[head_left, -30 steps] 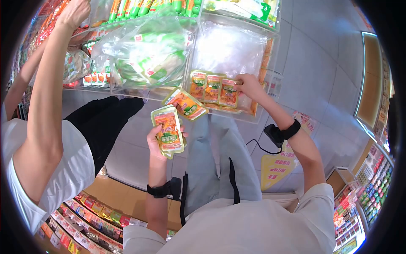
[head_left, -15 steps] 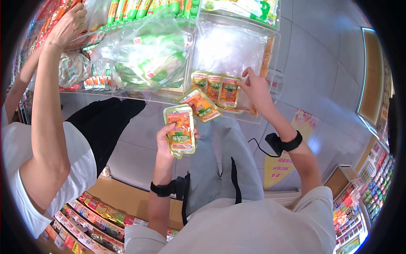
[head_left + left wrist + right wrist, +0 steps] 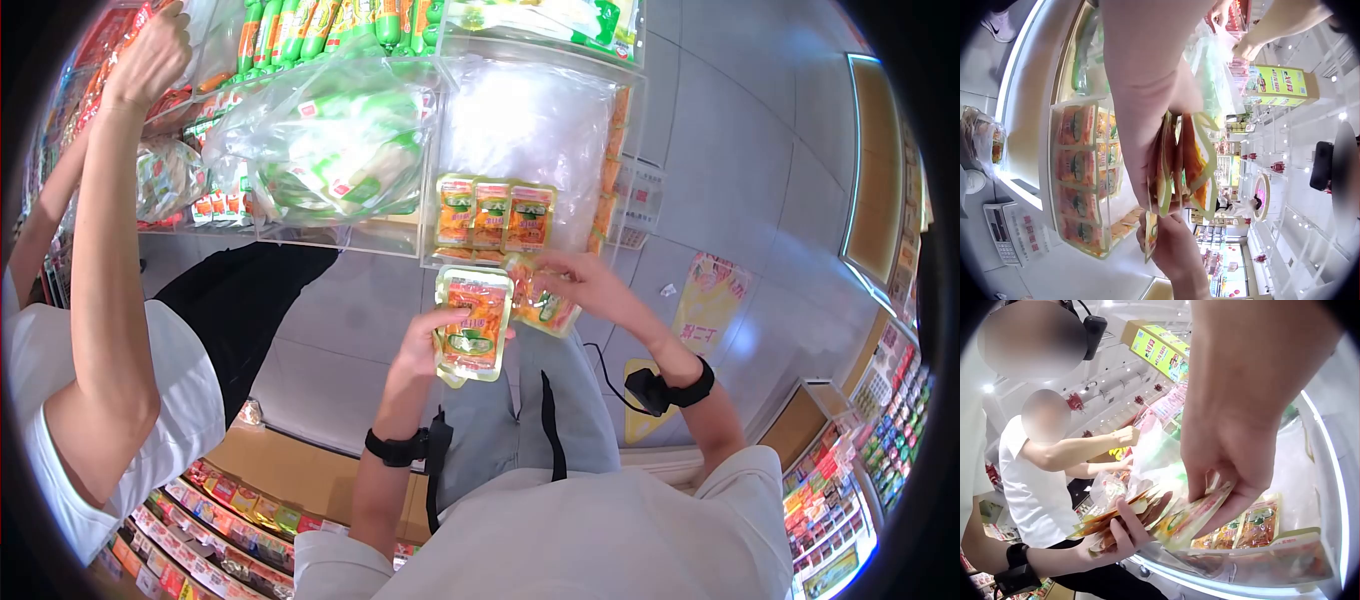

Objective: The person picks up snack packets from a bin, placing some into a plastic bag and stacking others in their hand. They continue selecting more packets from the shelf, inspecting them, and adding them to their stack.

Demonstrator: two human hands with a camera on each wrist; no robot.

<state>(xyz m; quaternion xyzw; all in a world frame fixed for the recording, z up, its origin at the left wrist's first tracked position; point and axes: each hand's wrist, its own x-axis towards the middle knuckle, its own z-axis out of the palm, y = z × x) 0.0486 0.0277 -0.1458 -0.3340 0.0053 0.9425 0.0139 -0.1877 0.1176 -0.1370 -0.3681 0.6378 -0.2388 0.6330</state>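
Has another person [image 3: 110,400] at far left, in a white top and black trousers, with an arm [image 3: 115,260] stretched up to the top-left display. Has curved shelves [image 3: 215,500] of colourful goods lower down on that side. Stands before clear bins [image 3: 390,236], with green-and-orange wrapped sticks [image 3: 330,28] towards the back and, nearer, a big clear bag [image 3: 340,150] showing green and white. Grips a small stack of orange-and-green packets [image 3: 475,325] in the left hand [image 3: 415,345], out in front of the bins, with the thumb across the top packet. Presents that stack edge-on to the left wrist camera, with a few packets fanned apart. Has three similar packets [image 3: 490,215] side by side at the near end of the right-hand bin, next to clear film [image 3: 530,110]. Pinches one more packet [image 3: 550,312] in the right hand [image 3: 590,288], just right of the stack; cannot tell about any contact between the two. Wears a small black camera [image 3: 650,390] on the right wrist. Has a yellow-and-pink sign [image 3: 705,305] on the grey floor [image 3: 740,220] further right, then brightly stocked shelves [image 3: 885,430] at far right.
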